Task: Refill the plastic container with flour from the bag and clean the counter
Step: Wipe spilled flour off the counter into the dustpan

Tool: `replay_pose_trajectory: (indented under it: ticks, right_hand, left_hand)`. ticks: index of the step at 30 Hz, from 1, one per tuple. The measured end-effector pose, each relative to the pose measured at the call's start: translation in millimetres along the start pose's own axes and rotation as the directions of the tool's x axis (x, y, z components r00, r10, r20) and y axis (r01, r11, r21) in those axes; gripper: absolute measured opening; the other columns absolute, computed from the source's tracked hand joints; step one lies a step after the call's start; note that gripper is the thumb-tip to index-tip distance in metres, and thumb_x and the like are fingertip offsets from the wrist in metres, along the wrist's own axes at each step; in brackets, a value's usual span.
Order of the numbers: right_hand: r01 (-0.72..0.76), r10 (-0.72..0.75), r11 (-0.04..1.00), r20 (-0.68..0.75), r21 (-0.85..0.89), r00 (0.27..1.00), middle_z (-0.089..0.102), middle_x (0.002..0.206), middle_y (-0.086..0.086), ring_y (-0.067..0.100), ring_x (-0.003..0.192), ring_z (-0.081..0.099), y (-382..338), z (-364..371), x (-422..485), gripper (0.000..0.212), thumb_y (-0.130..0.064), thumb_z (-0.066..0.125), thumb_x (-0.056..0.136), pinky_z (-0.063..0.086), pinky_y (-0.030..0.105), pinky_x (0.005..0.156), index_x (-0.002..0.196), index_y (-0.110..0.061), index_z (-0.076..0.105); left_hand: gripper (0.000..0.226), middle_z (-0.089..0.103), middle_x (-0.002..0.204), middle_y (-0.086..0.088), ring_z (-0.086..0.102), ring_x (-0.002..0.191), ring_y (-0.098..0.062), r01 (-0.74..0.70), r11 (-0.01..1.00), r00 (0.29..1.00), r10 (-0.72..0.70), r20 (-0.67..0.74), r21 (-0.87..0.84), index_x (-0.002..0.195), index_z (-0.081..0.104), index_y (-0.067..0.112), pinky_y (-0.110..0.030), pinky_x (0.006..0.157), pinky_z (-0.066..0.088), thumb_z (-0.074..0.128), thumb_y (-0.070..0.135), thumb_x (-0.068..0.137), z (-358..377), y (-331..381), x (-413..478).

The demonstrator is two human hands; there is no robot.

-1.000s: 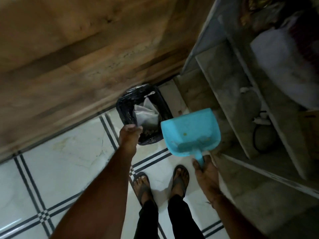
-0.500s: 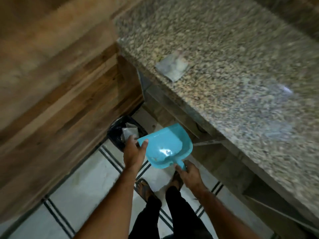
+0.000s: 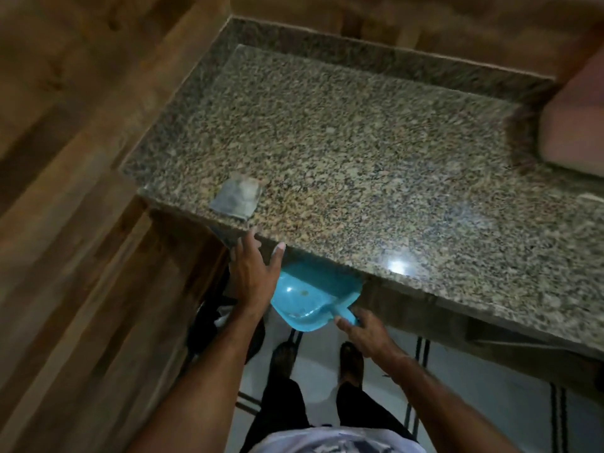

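Observation:
A speckled granite counter [image 3: 359,152] fills the upper middle of the head view. A small grey cloth or packet [image 3: 237,199] lies near its front left corner. My right hand [image 3: 362,331] grips the handle of a turquoise dustpan [image 3: 310,297], held just below the counter's front edge. My left hand [image 3: 253,273] is open with fingers spread, reaching up beside the dustpan towards the counter edge. No flour bag or plastic container is visible.
A black-lined bin [image 3: 209,325] stands on the floor below the counter's left corner, partly hidden by my left arm. Wood panelling [image 3: 65,191] covers the left wall. A pinkish block [image 3: 578,125] sits at the counter's far right. My sandalled feet stand on the white tiled floor [image 3: 490,403].
The view has risen from the bin and floor to the countertop. My left hand left the bin and opened near the counter edge. The dustpan came up under the edge.

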State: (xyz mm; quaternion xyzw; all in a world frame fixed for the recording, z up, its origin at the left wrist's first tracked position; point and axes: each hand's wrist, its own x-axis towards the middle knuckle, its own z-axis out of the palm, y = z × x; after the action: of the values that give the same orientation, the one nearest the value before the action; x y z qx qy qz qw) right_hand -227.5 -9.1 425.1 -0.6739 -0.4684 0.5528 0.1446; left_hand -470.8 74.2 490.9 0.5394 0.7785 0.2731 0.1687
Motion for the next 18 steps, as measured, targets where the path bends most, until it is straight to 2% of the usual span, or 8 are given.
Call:
replay_pose_trajectory:
  ticks: [2, 4, 7, 10, 15, 18]
  right_hand:
    - [-0.024, 0.025, 0.999, -0.037, 0.023, 0.999, 0.064, 0.07, -0.009, -0.003, 0.049, 0.056, 4, 4, -7, 0.024, -0.043, 0.07, 0.092, 0.039, 0.013, 0.045, 0.103, -0.021, 0.071]
    - [-0.046, 0.051, 0.997, -0.082, 0.057, 0.995, 0.067, 0.076, -0.008, -0.002, 0.055, 0.058, 6, 10, -17, 0.025, -0.045, 0.069, 0.092, 0.039, 0.013, 0.049, 0.105, -0.024, 0.069]
    - [-0.083, 0.11, 0.983, -0.167, 0.163, 0.98, 0.066, 0.078, -0.006, 0.0, 0.058, 0.056, 9, 26, -34, 0.017, -0.042, 0.069, 0.093, 0.04, 0.013, 0.049, 0.101, -0.027, 0.066]
    - [-0.129, 0.192, 0.954, -0.22, 0.272, 0.956, 0.065, 0.078, -0.003, 0.007, 0.063, 0.056, 13, 42, -49, 0.018, -0.039, 0.069, 0.094, 0.042, 0.018, 0.051, 0.097, -0.022, 0.065]
    - [-0.179, 0.331, 0.867, -0.269, 0.465, 0.904, 0.061, 0.076, 0.004, 0.01, 0.058, 0.053, 32, 55, -75, 0.024, -0.039, 0.069, 0.094, 0.039, 0.022, 0.043, 0.1, -0.016, 0.066]
    - [-0.182, 0.386, 0.833, -0.313, 0.522, 0.868, 0.06, 0.072, 0.001, 0.004, 0.049, 0.049, 46, 56, -86, 0.024, -0.038, 0.069, 0.094, 0.037, 0.021, 0.04, 0.1, -0.015, 0.066]
  left_hand:
    - [0.064, 0.055, 0.135, -0.017, 0.051, 0.124, -0.038, -0.074, 0.993, 0.996, 0.079, -0.05, 0.095, 0.143, 0.048, 0.011, -0.052, 0.098, 0.044, 0.064, 0.051, 0.095, -2, 5, 31]
    - [0.063, 0.049, 0.141, -0.022, 0.048, 0.125, -0.039, -0.098, 0.975, 0.992, 0.112, -0.06, 0.198, 0.144, 0.047, 0.014, -0.052, 0.098, 0.042, 0.062, 0.05, 0.096, -4, 5, 72]
    - [0.065, 0.043, 0.144, -0.022, 0.044, 0.126, -0.039, -0.103, 0.929, 0.992, 0.07, 0.105, 0.354, 0.149, 0.04, 0.021, -0.051, 0.1, 0.041, 0.057, 0.054, 0.096, -1, -12, 131]
    - [0.062, 0.04, 0.148, -0.025, 0.046, 0.126, -0.042, -0.206, 0.877, 0.959, 0.092, 0.27, 0.435, 0.149, 0.037, 0.018, -0.051, 0.096, 0.045, 0.057, 0.049, 0.099, 10, -26, 154]
    - [0.046, 0.052, 0.138, -0.02, 0.054, 0.119, -0.037, -0.383, 0.876, 0.897, 0.277, 0.344, 0.294, 0.142, 0.041, 0.011, -0.049, 0.088, 0.05, 0.05, 0.035, 0.104, 50, 27, 107]
    - [0.041, 0.052, 0.137, -0.012, 0.054, 0.12, -0.032, -0.53, 0.836, 0.781, 0.416, 0.466, 0.142, 0.14, 0.044, 0.017, -0.042, 0.08, 0.049, 0.05, 0.035, 0.104, 91, 81, 54]
